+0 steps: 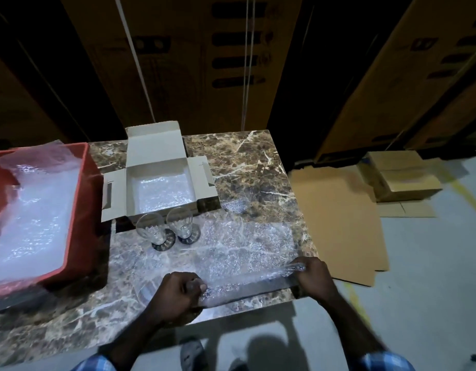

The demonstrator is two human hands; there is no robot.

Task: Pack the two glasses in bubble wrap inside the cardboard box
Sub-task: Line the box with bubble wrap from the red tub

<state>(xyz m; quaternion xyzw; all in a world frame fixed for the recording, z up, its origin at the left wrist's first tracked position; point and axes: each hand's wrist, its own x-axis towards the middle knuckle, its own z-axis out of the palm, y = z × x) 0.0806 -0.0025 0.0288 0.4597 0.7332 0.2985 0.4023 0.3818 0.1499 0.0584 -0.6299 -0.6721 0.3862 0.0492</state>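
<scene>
Both hands [178,293] on bubble wrap [245,253]

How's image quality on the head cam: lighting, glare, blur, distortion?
Head view: background dim, light falls mainly on the marble table; glare whitens the bubble wrap in the red bin and the cardboard box; left hand and right hand motion-blurred while gripping the bubble wrap sheet; two glasses fairly sharp; wide-angle bends edges; shadows on the floor below.
</scene>
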